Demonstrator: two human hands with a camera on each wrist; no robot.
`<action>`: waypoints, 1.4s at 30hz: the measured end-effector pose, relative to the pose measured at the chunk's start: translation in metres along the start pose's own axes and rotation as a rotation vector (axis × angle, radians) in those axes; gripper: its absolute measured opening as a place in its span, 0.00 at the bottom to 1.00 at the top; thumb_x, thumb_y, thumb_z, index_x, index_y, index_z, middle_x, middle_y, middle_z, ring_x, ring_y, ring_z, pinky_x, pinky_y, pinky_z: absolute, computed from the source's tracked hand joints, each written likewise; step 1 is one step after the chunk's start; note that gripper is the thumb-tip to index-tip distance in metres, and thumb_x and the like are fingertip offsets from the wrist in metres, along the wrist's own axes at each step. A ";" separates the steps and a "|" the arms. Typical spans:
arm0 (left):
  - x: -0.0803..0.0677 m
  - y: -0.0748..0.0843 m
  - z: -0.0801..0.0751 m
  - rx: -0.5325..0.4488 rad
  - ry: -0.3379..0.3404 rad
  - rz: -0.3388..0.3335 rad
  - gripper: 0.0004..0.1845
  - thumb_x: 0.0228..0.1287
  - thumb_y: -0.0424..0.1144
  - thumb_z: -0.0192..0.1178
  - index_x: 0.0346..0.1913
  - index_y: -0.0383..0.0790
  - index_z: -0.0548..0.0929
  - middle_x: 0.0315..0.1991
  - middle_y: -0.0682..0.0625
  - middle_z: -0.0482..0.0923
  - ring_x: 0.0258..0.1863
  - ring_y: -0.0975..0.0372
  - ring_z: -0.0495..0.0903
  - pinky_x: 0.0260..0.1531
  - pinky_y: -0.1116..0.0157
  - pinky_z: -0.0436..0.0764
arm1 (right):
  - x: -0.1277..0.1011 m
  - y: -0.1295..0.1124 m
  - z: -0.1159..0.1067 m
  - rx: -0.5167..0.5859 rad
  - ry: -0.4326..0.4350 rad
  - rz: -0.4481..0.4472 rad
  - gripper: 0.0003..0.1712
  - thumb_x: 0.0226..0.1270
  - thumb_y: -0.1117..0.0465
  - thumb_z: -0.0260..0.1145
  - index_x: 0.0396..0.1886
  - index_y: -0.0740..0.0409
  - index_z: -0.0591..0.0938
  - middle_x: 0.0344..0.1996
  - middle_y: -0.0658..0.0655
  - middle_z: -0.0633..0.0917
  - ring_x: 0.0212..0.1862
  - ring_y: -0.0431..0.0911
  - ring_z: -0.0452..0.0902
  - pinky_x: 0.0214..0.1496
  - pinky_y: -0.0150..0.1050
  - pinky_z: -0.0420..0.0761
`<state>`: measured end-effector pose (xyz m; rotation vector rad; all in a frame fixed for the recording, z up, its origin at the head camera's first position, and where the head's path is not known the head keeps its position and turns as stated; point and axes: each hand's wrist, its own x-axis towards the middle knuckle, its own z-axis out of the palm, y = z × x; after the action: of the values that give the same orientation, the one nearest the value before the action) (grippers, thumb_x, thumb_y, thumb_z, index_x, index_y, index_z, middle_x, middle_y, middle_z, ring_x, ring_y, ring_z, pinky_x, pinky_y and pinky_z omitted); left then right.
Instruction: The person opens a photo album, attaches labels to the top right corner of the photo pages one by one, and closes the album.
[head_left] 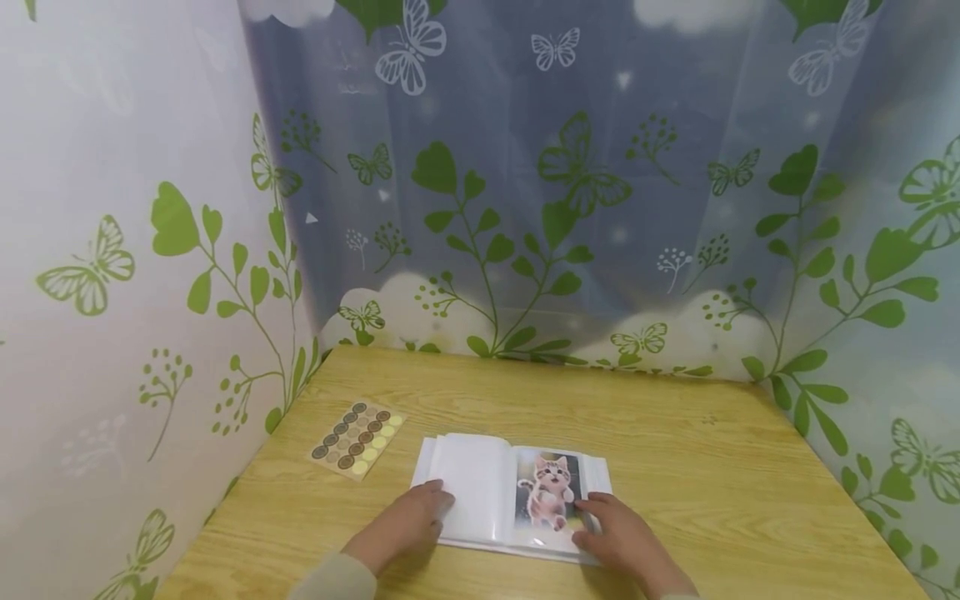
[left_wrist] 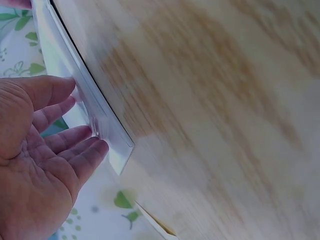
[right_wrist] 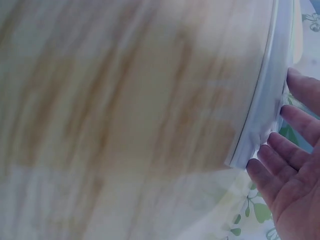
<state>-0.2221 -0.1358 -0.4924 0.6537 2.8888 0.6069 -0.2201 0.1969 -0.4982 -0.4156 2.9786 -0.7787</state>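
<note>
Where the light wood-grain counter (head_left: 675, 467) runs back into a corner, it meets hanging sheets printed with green leafy stems, butterflies and white cloud shapes; the sheet (head_left: 112, 250) on the left is pale and whitish, while the one behind (head_left: 600, 167) looks bluish and half see-through. These sheets close the counter in on the left, the back and the right.

Near the front edge lies an open photo album (head_left: 510, 492) with white pages. Its left page is blank, and its right page carries a photo of a tabby kitten (head_left: 549, 492) standing on its hind legs. The left hand (head_left: 408, 521) rests with released, nearly straight fingers (left_wrist: 75, 150) on the album's near left corner, touching the page edge. The right hand (head_left: 618, 533) lies the same way at the near right corner, its fingers (right_wrist: 295, 150) straight and against the stacked page edges, grasping nothing. A pale sleeve shows at the left wrist.

Left of the album and a little farther back, apart from it, lies a sheet of round stickers (head_left: 357, 439) in rows of brown and yellow dots, set at a slant on the counter.
</note>
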 end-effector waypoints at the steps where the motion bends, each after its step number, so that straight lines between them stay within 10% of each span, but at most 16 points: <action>1: -0.001 0.000 0.000 -0.002 0.000 0.002 0.22 0.62 0.30 0.59 0.60 0.31 0.78 0.66 0.33 0.69 0.68 0.42 0.66 0.68 0.45 0.63 | -0.001 0.000 -0.001 0.003 -0.003 0.008 0.26 0.57 0.56 0.72 0.55 0.64 0.83 0.57 0.70 0.78 0.60 0.68 0.72 0.63 0.63 0.70; 30: -0.010 -0.005 -0.004 0.083 0.082 0.121 0.10 0.62 0.38 0.64 0.44 0.39 0.84 0.44 0.46 0.81 0.46 0.52 0.80 0.52 0.54 0.80 | -0.009 0.003 -0.008 0.024 -0.010 -0.035 0.24 0.55 0.57 0.74 0.50 0.65 0.84 0.52 0.68 0.80 0.56 0.66 0.75 0.60 0.63 0.73; 42: -0.011 -0.019 -0.012 0.041 0.125 0.057 0.10 0.63 0.38 0.64 0.45 0.38 0.83 0.40 0.47 0.82 0.43 0.51 0.81 0.48 0.50 0.81 | -0.009 0.002 -0.004 0.004 0.084 -0.014 0.15 0.58 0.63 0.70 0.46 0.59 0.85 0.48 0.60 0.82 0.52 0.59 0.79 0.59 0.57 0.76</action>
<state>-0.2217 -0.1608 -0.4893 0.7314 3.0146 0.6178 -0.2121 0.2028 -0.4958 -0.4143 3.0538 -0.8239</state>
